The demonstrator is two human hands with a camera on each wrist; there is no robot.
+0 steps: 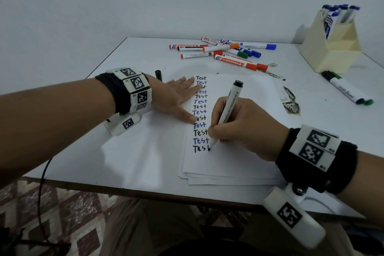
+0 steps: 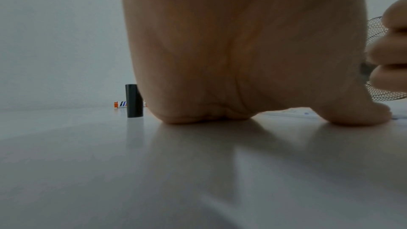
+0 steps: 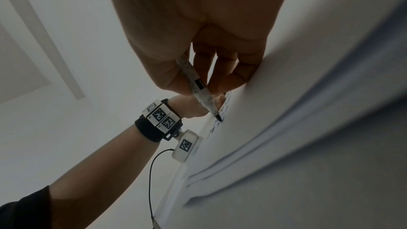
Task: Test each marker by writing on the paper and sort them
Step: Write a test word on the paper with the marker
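My right hand (image 1: 232, 129) grips a white black-ink marker (image 1: 227, 108) like a pen, its tip touching the paper (image 1: 239, 162) at the end of the lowest "Test" in a column of black and blue words. The same marker (image 3: 199, 90) shows in the right wrist view, tip down on the sheet. My left hand (image 1: 178, 97) lies flat with straight fingers on the paper's left edge, holding it still. The marker's black cap (image 1: 158, 75) stands on the table beyond the left hand, also seen as a dark cap (image 2: 133, 100) in the left wrist view.
A loose pile of markers (image 1: 224, 52) lies at the back of the white table (image 1: 104, 151). A cream holder (image 1: 330, 48) at the back right has several blue markers standing in it. Two markers (image 1: 347, 88) lie in front of it. Ink-stained scraps (image 1: 291, 102) lie right of the paper.
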